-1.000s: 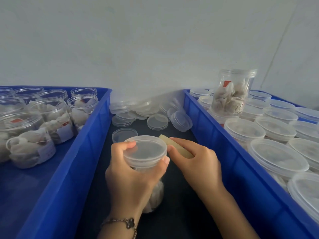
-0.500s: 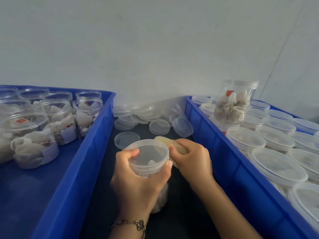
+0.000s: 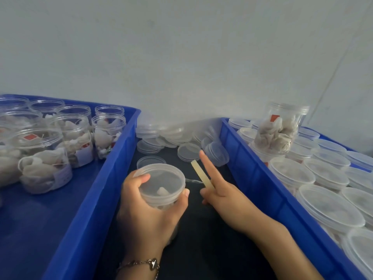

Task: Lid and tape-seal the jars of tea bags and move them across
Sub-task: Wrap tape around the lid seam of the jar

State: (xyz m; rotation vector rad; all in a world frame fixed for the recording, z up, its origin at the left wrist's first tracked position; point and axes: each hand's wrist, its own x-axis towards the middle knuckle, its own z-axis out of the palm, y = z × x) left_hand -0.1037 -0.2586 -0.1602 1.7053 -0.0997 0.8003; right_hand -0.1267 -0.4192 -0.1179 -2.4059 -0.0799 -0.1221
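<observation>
Clear tape (image 3: 192,180) now stretches from the left-gripped jar (image 3: 161,185) to the right hand's (image 3: 220,194) pulled-away roll (image 3: 201,175).

Two blue crates (image 3: 113,178) stand either side of a dark worktop (image 3: 201,239), one at its left edge and one (image 3: 262,178) at its right. The left crate holds eight or nine open jars of tea bags (image 3: 74,138); the frame cuts some off. The right crate carries well over a dozen lidded jars (image 3: 290,172), plus one jar (image 3: 280,130) stacked on top. About a dozen loose lids (image 3: 188,151) lie along the far edge. Two hands show: the left hand (image 3: 149,211) grips one lidded jar (image 3: 161,184), the right hand (image 3: 224,193) one roll of tape (image 3: 201,174).
</observation>
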